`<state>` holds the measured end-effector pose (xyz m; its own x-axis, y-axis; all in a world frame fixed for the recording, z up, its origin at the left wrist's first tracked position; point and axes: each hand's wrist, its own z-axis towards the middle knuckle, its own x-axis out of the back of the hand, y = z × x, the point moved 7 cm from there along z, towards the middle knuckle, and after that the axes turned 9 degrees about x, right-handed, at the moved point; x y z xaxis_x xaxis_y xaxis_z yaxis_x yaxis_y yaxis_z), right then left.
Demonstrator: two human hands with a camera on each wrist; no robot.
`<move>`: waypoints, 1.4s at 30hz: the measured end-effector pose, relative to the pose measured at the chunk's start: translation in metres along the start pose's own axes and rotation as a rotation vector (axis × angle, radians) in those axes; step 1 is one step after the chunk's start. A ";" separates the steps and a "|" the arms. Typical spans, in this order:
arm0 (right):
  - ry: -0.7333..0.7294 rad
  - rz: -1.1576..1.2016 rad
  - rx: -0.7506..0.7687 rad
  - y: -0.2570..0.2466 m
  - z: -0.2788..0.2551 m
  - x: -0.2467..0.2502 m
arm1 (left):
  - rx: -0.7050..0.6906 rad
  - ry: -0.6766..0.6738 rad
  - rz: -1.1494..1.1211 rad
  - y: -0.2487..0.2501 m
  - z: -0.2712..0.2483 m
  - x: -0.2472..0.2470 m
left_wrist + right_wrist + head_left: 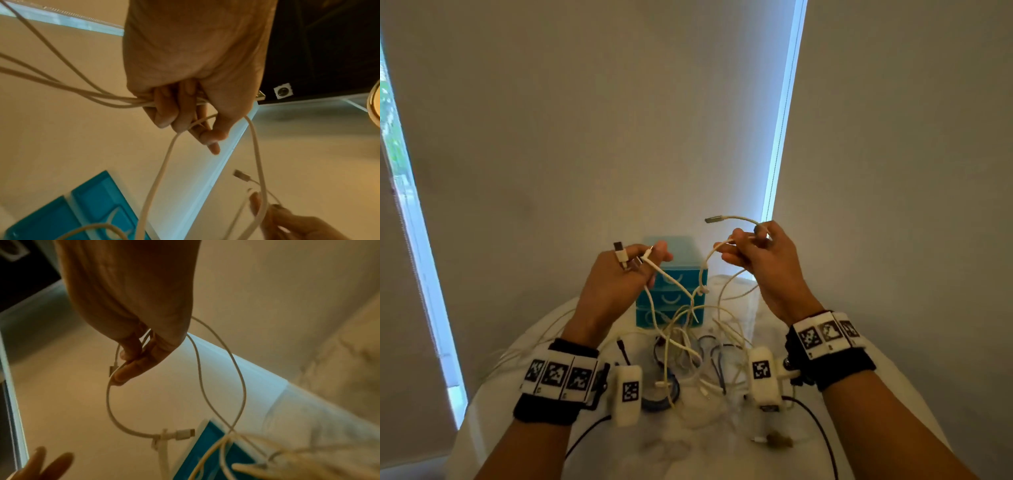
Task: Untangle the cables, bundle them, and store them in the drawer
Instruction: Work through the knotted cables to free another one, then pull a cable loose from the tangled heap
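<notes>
Both hands are raised above the table in the head view. My left hand (631, 265) grips several white cable ends (115, 100), their USB plugs (620, 253) sticking up past the fingers (176, 113). My right hand (744, 246) pinches one white cable (109, 402) near its metal USB plug (711, 219); the cable loops down to the tangle of white and dark cables (688, 356) on the table. A white connector (185, 434) hangs on that loop. The blue three-drawer unit (674, 284) stands behind the hands, its drawers closed.
The white table (524, 394) carries the cable pile; a small brown object (777, 440) lies near its front right. Grey roller blinds (619, 120) hang close behind the drawer unit (82, 211), with bright window gaps at left and right.
</notes>
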<state>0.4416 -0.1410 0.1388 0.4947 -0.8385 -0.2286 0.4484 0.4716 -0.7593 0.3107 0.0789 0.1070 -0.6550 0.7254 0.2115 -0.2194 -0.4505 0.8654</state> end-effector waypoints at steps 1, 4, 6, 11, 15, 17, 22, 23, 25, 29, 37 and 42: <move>0.011 -0.061 0.058 -0.008 0.004 0.003 | 0.009 0.043 -0.002 -0.002 0.004 0.006; 0.171 -0.075 0.208 -0.040 0.013 0.025 | 0.063 0.031 0.029 -0.022 0.014 0.016; 0.255 -0.078 0.269 -0.061 0.018 0.036 | 0.109 -0.182 0.191 -0.042 0.016 0.002; -0.145 -0.240 0.028 -0.047 0.004 -0.010 | 0.094 -0.328 0.386 -0.035 0.029 -0.012; -0.427 -0.554 -0.149 0.012 -0.039 -0.054 | 0.100 -0.362 0.427 -0.015 0.037 -0.013; -0.449 -0.667 -0.124 0.030 -0.046 -0.061 | 0.092 -0.394 0.475 -0.019 0.035 -0.016; -0.465 -0.747 -0.075 0.032 -0.038 -0.055 | 0.152 -0.442 0.417 -0.032 0.030 -0.017; -0.369 -0.750 -0.040 0.026 -0.031 -0.043 | 0.180 -0.460 0.368 -0.031 0.027 -0.016; -0.176 -0.781 -0.001 0.016 -0.014 -0.011 | 0.247 -0.419 0.278 -0.035 0.023 -0.005; -0.398 -0.998 -0.245 0.036 -0.007 0.033 | 0.241 -0.013 0.146 -0.034 0.033 0.037; 0.037 -0.292 0.019 -0.046 0.031 0.030 | -0.123 -0.212 0.258 0.037 0.004 -0.040; 0.248 0.290 -0.066 -0.069 0.056 0.046 | 0.013 -0.407 0.606 0.012 0.016 -0.084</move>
<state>0.4755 -0.1969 0.2144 0.3956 -0.7172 -0.5736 0.2635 0.6870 -0.6772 0.3745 0.0215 0.1067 -0.3376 0.4880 0.8049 0.1065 -0.8298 0.5477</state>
